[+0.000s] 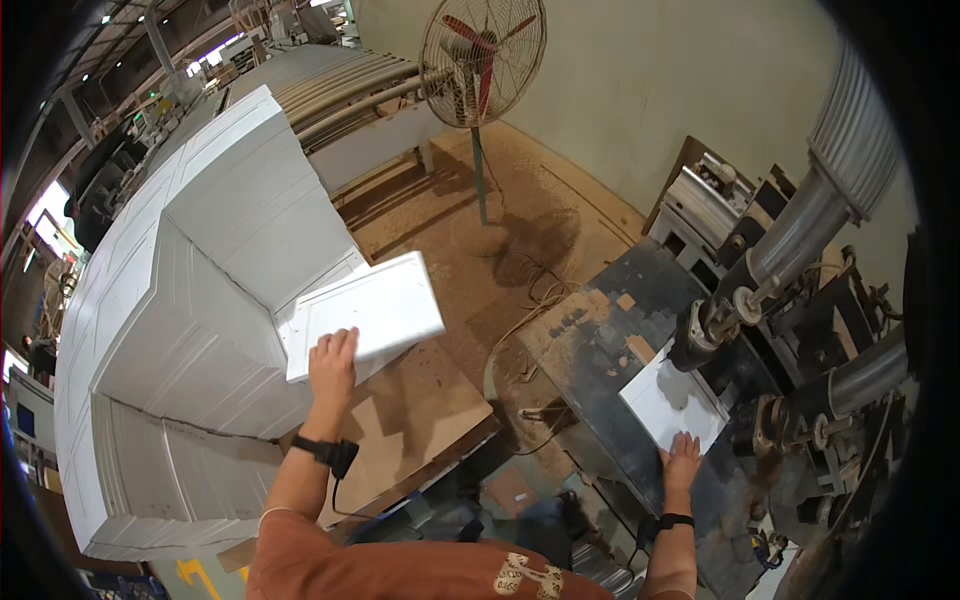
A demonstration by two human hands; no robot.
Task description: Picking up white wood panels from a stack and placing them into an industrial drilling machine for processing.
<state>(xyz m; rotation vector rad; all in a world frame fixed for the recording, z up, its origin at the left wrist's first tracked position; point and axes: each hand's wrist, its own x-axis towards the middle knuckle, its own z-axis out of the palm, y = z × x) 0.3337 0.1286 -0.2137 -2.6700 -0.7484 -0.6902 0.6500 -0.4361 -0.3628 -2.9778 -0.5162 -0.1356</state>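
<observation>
On the left, my left hand [333, 362] is closed over the near edge of a white cabinet door panel [385, 300], its fingers on the upper face. This panel lies tilted at the low end of the stacked white panels [200, 310]. On the right, my right hand [682, 460] grips the near edge of a second white panel [665, 405], fingers on top. That panel lies on the dark machine table [600, 380], its far end beneath a machine head [695, 335] that partly hides it. The undersides of both panels and the parts of my fingers there are hidden.
Under the stacks is a brown board [420, 410]. Wood chips and a small wood block [640, 349] lie on the machine table. A second machine head [770, 425] stands close to my right hand. Beyond are a floor fan [480, 60], a roller conveyor [350, 105] and loose cables [530, 310].
</observation>
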